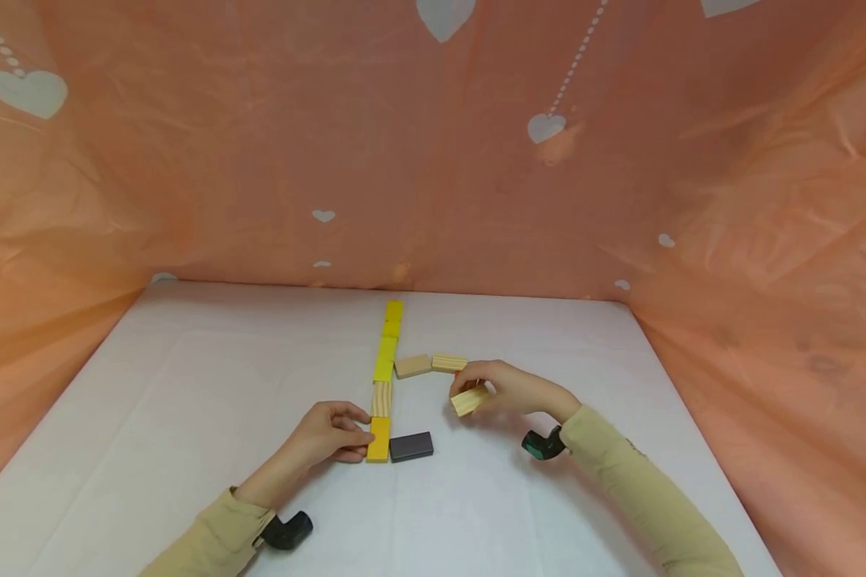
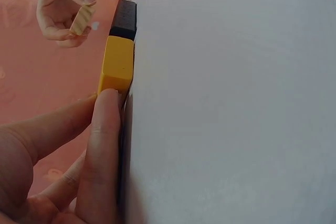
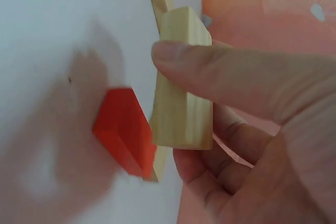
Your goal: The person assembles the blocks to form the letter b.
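My right hand (image 1: 508,389) pinches a pale wooden block (image 3: 184,82) between thumb and fingers, raised off the white table. Below it a red block (image 3: 126,129) shows in the right wrist view, mostly hidden behind the hand in the head view. The left hand (image 1: 332,433) rests on the table, its fingertips touching the left side of a deep-yellow block (image 1: 378,439). That block ends a line with a striped wooden block (image 1: 382,399) and bright-yellow blocks (image 1: 386,359) running away from me. A black block (image 1: 411,446) lies against its right side.
A tan block (image 1: 413,366) and another striped wooden block (image 1: 449,363) branch right from the line. Black wrist-worn devices (image 1: 287,531) hang by both cuffs. An orange sheet (image 1: 375,160) with white hearts hangs behind the table (image 1: 151,401) and along its sides.
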Available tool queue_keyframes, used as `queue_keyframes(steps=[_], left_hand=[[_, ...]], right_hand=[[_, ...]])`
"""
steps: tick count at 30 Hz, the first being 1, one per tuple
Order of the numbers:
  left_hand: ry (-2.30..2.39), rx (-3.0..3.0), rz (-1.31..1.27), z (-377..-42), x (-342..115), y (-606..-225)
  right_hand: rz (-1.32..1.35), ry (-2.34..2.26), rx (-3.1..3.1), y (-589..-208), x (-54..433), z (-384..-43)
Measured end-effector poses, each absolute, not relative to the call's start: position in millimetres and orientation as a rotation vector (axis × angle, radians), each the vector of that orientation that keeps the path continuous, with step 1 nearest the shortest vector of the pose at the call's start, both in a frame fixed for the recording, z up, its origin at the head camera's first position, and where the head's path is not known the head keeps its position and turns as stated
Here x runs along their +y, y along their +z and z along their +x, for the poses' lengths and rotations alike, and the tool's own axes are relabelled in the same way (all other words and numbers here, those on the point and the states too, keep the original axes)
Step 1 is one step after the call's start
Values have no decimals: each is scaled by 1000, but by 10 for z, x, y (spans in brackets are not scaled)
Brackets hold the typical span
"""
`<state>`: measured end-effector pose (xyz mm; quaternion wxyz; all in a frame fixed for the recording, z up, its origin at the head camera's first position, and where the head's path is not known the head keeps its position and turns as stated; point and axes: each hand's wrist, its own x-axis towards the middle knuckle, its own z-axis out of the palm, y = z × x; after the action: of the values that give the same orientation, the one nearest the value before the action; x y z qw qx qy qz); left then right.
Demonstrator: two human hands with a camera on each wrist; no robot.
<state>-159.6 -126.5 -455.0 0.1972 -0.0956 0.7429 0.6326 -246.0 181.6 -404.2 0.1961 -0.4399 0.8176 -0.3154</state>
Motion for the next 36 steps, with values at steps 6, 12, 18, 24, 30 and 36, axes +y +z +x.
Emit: queue_keyframes(steps=[6, 12, 18, 24, 30, 36], left_hand=[[1766, 2086, -275, -1588, -1255, -4540], [1775, 2069, -228, -1598, -1276, -4548], [1770, 2063, -197, -1600, -1293, -4555], [1753, 2080, -178, -1604, -1304, -4543], [1751, 2078, -152, -1610, -1314, -4548], [1749, 2085, -166, -1603, -1303, -4561]], right_hand=[[-1214, -863, 2277, -4107, 1668, -2374], [-1216, -821, 2283, -4154, 1565, -2362], [-1226, -809, 2267, -4218, 1539, -2346], [-1208, -817, 2252, -4226, 1544, -2322], [-1221, -798, 2235, -4255, 1549, -2310], [-1222, -789, 2215, -4289, 1553, -2297]])
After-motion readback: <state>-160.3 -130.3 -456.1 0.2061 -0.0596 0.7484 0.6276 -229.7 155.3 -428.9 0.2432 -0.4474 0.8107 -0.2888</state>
